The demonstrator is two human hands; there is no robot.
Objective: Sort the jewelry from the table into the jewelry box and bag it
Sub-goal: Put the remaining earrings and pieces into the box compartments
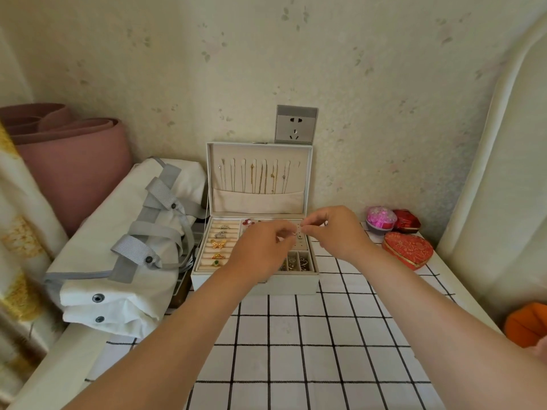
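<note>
Closest to us is the table point(296, 350), with a white cloth marked in black squares. Our two arms reach out over it. The left hand point(260, 250) and the right hand point(337, 232) meet in the air, with their fingertips almost touching. The fingers of both hands are curled. The thumb and first finger of each hand pinch one tiny shiny piece point(294, 233) between them. It is too small for us to tell what kind of jewelry it is.

Right under the fingers sits the open jewelry box point(296, 287). To the left of the fingers, rings point(219, 244) stand in soft rows inside the box. Just below the fingers, on the near side, little pockets point(296, 263) hold more small pieces. Behind the fingers the lid point(299, 155) stands up, and thin necklaces point(260, 177) hang inside it.

Far to the left of the fingers a white bag point(118, 247) with grey straps lies beside the box. To the right of the fingers we see a red heart-shaped box point(407, 250). Behind it are a pink round case point(381, 218) and a small red box point(407, 221). High above the fingers, on the wall, a grey socket point(296, 124) sits just over the lid.
</note>
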